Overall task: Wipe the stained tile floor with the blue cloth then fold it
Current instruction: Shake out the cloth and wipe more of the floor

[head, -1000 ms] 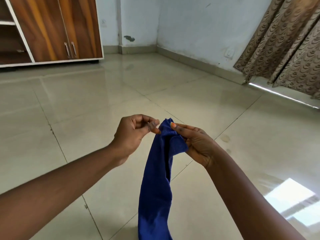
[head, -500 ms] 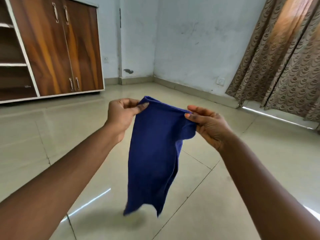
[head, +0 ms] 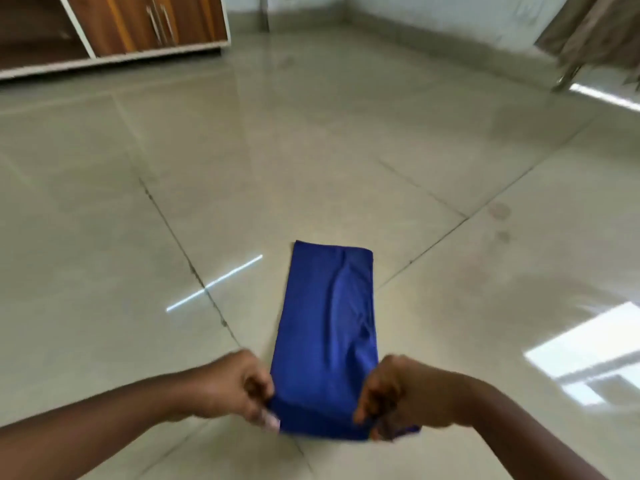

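Observation:
The blue cloth [head: 327, 327] lies stretched out as a long narrow strip on the beige tile floor [head: 311, 150], its far end flat and its near end lifted slightly. My left hand [head: 239, 389] pinches the near left corner. My right hand [head: 398, 393] pinches the near right corner. Both hands are blurred. Faint reddish stains [head: 498, 213] mark the tiles to the right of the cloth.
A wooden cabinet [head: 138, 22] with a white frame stands at the back left. Patterned curtains [head: 595, 32] hang at the back right. Bright window reflections [head: 588, 358] fall on the floor at right. Grout lines cross near the cloth.
The cloth was held up in the air between both hands; now it is laid out lengthwise on the floor, and the camera has tipped downward. Both hands still pinch its near end.

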